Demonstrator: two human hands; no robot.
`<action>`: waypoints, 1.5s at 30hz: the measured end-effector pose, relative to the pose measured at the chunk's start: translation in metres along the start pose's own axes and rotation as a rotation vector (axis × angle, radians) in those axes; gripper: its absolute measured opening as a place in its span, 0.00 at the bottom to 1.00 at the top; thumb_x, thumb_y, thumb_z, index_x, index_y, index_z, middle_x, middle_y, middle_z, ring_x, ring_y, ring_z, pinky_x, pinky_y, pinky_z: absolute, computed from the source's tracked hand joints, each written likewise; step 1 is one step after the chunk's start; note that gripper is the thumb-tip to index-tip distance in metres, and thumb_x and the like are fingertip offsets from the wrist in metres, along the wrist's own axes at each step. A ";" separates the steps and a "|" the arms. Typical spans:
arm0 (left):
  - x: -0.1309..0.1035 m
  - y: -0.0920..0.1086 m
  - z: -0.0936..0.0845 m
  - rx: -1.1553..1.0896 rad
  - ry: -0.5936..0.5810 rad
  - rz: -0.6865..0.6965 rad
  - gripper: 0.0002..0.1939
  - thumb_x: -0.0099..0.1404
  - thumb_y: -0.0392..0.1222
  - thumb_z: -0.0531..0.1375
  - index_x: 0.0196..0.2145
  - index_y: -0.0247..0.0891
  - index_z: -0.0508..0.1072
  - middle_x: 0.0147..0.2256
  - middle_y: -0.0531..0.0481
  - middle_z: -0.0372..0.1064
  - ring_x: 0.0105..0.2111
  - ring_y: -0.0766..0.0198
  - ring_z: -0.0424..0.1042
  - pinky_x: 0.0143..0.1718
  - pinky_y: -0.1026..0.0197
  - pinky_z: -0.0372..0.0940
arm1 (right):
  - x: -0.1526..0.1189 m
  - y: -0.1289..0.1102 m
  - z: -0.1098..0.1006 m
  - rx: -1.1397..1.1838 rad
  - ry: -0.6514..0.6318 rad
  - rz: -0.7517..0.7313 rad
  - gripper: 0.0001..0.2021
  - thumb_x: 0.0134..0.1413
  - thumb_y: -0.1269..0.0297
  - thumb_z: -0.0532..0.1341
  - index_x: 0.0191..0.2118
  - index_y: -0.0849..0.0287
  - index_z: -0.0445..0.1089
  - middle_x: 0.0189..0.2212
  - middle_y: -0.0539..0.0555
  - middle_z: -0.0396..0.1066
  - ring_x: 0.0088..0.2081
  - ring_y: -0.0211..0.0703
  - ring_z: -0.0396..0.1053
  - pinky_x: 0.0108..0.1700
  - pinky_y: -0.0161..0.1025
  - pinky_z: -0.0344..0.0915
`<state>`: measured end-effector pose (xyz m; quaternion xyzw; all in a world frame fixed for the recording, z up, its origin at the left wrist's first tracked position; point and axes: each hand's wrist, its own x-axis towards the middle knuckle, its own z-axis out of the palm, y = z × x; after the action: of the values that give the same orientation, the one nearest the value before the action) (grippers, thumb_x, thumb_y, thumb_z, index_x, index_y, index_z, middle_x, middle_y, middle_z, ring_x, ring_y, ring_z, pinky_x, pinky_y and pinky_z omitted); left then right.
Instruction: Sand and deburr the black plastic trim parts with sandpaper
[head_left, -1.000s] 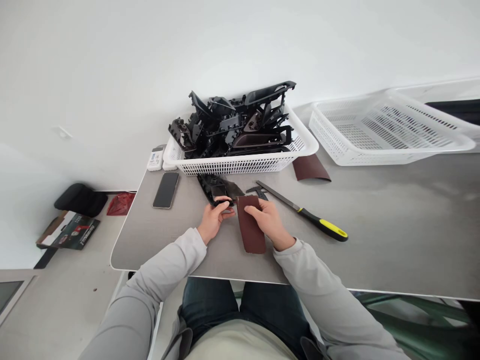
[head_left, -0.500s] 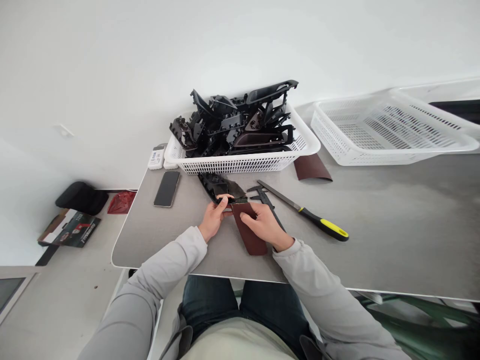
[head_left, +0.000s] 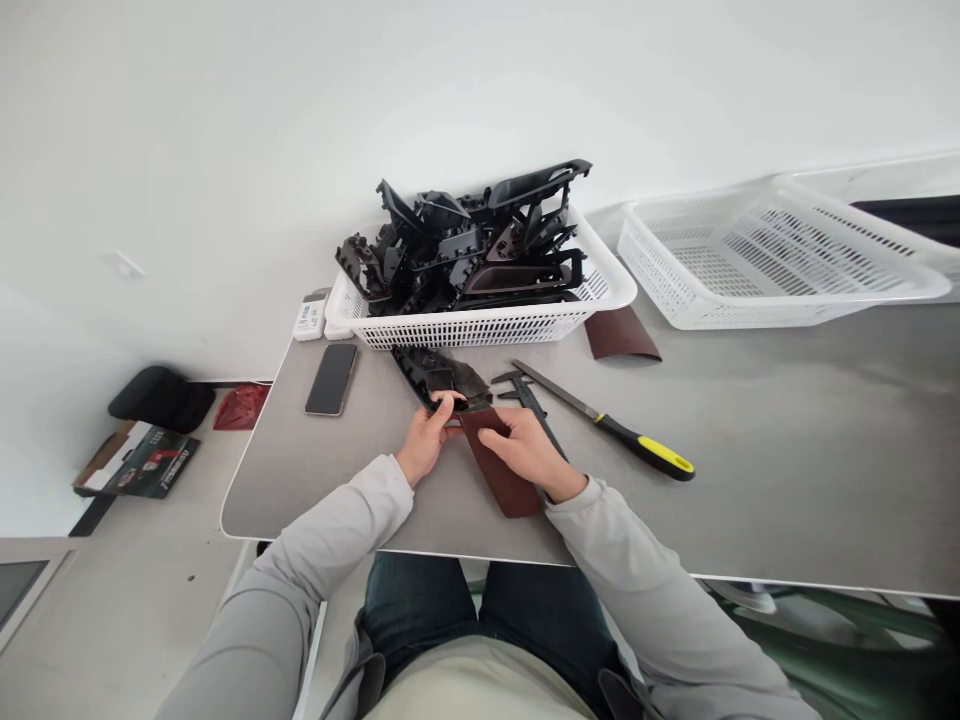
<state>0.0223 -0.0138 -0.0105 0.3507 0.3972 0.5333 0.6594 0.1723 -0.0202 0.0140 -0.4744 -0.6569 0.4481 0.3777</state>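
Observation:
My left hand [head_left: 426, 438] is closed on the near end of a black plastic part [head_left: 424, 378], which points away toward the basket. My right hand [head_left: 529, 450] grips a dark red-brown sheet [head_left: 504, 480], thumb on top and the other fingers hidden behind it. The sheet's upper edge lies against the near end of the black part, and its lower end hangs toward the table's front edge. Partly behind my right hand lies a black caliper [head_left: 529, 397]. A file with a black and yellow handle [head_left: 646, 450] rests to the right.
A white basket [head_left: 465, 330] heaped with black plastic parts stands at the back of the grey table [head_left: 787, 450]. Right of it are another white basket [head_left: 780, 312] and a second red-brown sheet [head_left: 621, 335]. A phone [head_left: 331, 380] and a small white device [head_left: 310, 318] lie at left.
The lower end of the red-brown sheet has shifted slightly down and right. Both hands keep their grips, and the whole view has moved a little.

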 end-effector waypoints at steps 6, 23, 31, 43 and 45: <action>0.001 0.001 0.000 -0.046 0.028 0.019 0.21 0.47 0.55 0.68 0.30 0.37 0.69 0.28 0.54 0.67 0.29 0.66 0.71 0.40 0.56 0.69 | 0.003 0.000 -0.003 0.229 0.182 0.211 0.09 0.37 0.59 0.56 0.23 0.60 0.67 0.18 0.48 0.65 0.21 0.38 0.60 0.22 0.35 0.56; -0.001 0.002 0.001 -0.130 0.111 -0.021 0.18 0.42 0.40 0.71 0.27 0.37 0.65 0.26 0.58 0.65 0.28 0.70 0.69 0.36 0.61 0.66 | 0.006 0.002 0.004 0.291 0.088 0.179 0.10 0.39 0.59 0.58 0.27 0.60 0.69 0.22 0.49 0.68 0.24 0.38 0.62 0.26 0.36 0.60; -0.002 0.001 0.006 -0.018 0.125 0.027 0.17 0.44 0.46 0.69 0.30 0.37 0.70 0.26 0.56 0.68 0.27 0.69 0.68 0.32 0.62 0.66 | 0.006 0.005 0.005 0.290 0.064 0.200 0.10 0.38 0.60 0.57 0.26 0.61 0.69 0.21 0.49 0.68 0.23 0.37 0.62 0.25 0.35 0.58; -0.002 -0.004 0.000 -0.017 0.082 0.062 0.16 0.47 0.46 0.66 0.34 0.39 0.71 0.29 0.54 0.70 0.29 0.65 0.70 0.34 0.59 0.66 | 0.007 0.003 0.005 0.318 0.055 0.168 0.11 0.40 0.59 0.58 0.28 0.61 0.71 0.22 0.50 0.70 0.23 0.37 0.63 0.24 0.34 0.59; -0.002 -0.003 0.000 -0.037 0.080 0.050 0.17 0.48 0.49 0.65 0.34 0.38 0.71 0.31 0.52 0.71 0.29 0.65 0.70 0.33 0.60 0.65 | 0.007 0.005 0.006 0.306 0.040 0.161 0.11 0.40 0.59 0.59 0.28 0.61 0.71 0.23 0.50 0.70 0.24 0.37 0.63 0.25 0.34 0.59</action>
<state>0.0235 -0.0164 -0.0127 0.3270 0.4045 0.5705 0.6357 0.1663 -0.0144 0.0081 -0.4712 -0.5333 0.5621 0.4215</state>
